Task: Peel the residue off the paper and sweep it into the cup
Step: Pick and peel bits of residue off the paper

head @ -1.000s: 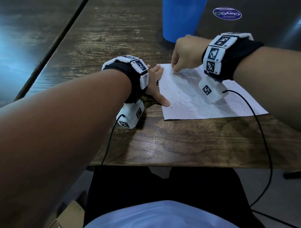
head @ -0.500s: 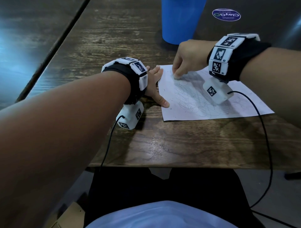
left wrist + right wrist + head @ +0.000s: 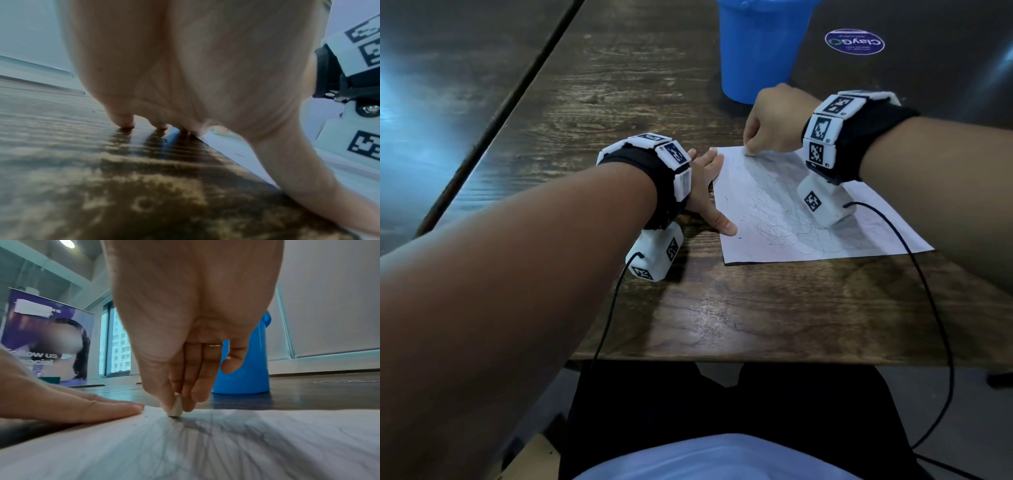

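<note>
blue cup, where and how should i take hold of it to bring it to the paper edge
Grip the blue cup round its side wall, probably from the right, where the right hand is nearest. It stands upright and tapers downward, so hold high, near the wider top. The fingers would first put down the eraser.

An oval purple sticker (image 3: 854, 41) on the dark surface beyond the table is showing "ClayGo", upside down from the head view; its smaller print is too fine to read. A purple banner (image 3: 47, 340) behind is reading "Follow us" and, probably, "social" beneath, the rest being blurred.
</note>
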